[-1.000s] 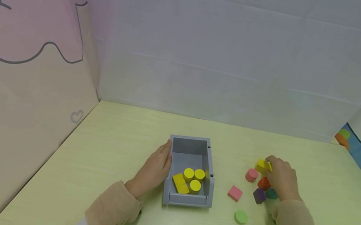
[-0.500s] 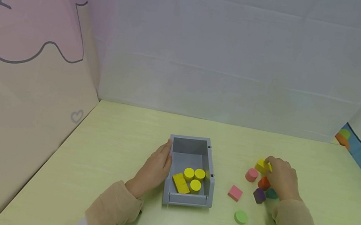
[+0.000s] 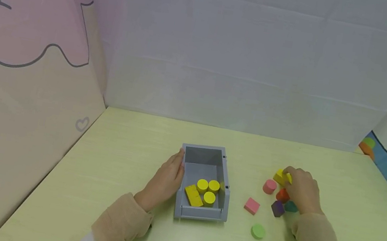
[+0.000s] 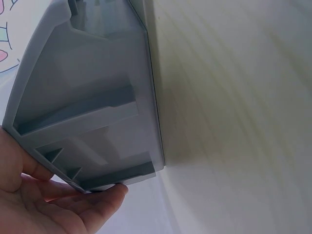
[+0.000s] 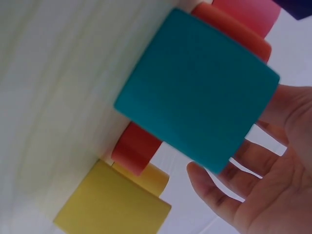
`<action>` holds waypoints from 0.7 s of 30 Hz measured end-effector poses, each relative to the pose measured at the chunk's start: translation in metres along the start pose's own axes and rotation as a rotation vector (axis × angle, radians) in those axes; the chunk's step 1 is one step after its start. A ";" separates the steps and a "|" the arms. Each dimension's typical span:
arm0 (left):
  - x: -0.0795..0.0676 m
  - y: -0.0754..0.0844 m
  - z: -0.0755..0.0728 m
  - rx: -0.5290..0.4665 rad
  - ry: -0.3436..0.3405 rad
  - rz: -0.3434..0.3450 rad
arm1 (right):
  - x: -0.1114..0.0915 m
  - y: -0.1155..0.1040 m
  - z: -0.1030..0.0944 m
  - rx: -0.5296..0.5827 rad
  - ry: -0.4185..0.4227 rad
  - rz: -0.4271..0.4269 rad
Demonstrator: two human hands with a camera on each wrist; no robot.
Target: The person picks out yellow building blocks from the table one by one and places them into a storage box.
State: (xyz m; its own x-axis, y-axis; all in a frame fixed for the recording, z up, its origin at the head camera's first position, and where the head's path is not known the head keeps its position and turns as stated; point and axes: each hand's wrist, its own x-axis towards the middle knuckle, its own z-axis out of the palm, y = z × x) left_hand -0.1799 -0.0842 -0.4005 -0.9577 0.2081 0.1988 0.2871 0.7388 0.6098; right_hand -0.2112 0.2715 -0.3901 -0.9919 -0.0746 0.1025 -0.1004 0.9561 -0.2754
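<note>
My left hand (image 3: pixel 165 179) lies along the outer left side of a grey plastic bin (image 3: pixel 201 213). In the left wrist view, its fingers (image 4: pixel 105 207) touch the bin's ribbed wall (image 4: pixel 92 83). Inside the bin are a yellow rectangular block (image 3: pixel 194 195) and yellow cylinders (image 3: pixel 209 199). At the far side of the loose toy blocks, my right hand (image 3: pixel 302 190) pinches a yellow block (image 3: pixel 280 177) between thumb and finger. In the right wrist view, a teal block (image 5: pixel 197 90) hides that grip; the other fingers (image 5: pixel 212 192) extend behind it.
Around the right hand lie a pink cylinder (image 3: pixel 269 186), a red-orange block (image 3: pixel 282 195), a purple block (image 3: pixel 277 209) and a teal block (image 3: pixel 291 206). Nearer stand a pink square block (image 3: pixel 251 205) and a green disc (image 3: pixel 258 231). The right wrist view adds another yellow block (image 5: pixel 112 202).
</note>
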 end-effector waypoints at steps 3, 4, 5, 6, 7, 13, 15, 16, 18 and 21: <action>0.000 0.000 0.000 0.001 0.005 0.009 | 0.000 0.000 0.000 0.002 0.008 -0.003; 0.000 0.000 0.000 0.000 0.006 0.011 | 0.000 0.000 0.000 0.002 0.009 -0.002; 0.000 0.000 0.000 0.001 0.008 0.012 | 0.000 0.000 0.000 0.002 0.011 -0.002; 0.000 0.000 0.000 0.001 0.008 0.013 | 0.000 -0.001 0.000 0.002 0.013 -0.001; 0.000 0.000 0.000 0.001 0.008 0.012 | 0.000 -0.001 -0.001 0.002 0.015 -0.002; 0.000 0.000 0.000 0.000 0.005 0.005 | -0.001 -0.004 -0.003 0.000 0.059 -0.025; 0.000 0.000 0.000 -0.002 0.004 0.002 | -0.002 -0.005 -0.004 0.002 0.072 -0.030; 0.000 0.000 0.000 -0.002 0.003 0.002 | -0.002 -0.006 -0.004 0.003 0.077 -0.032; 0.000 0.000 0.000 -0.003 0.003 0.002 | -0.002 -0.009 -0.005 0.005 0.088 -0.037; 0.000 0.000 0.000 -0.002 0.004 0.004 | -0.004 -0.014 -0.007 0.002 0.102 -0.043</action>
State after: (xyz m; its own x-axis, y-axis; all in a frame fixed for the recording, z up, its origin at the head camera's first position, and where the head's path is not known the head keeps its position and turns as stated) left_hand -0.1797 -0.0845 -0.4007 -0.9566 0.2079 0.2043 0.2905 0.7367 0.6106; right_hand -0.2057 0.2602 -0.3799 -0.9737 -0.0867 0.2107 -0.1433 0.9519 -0.2709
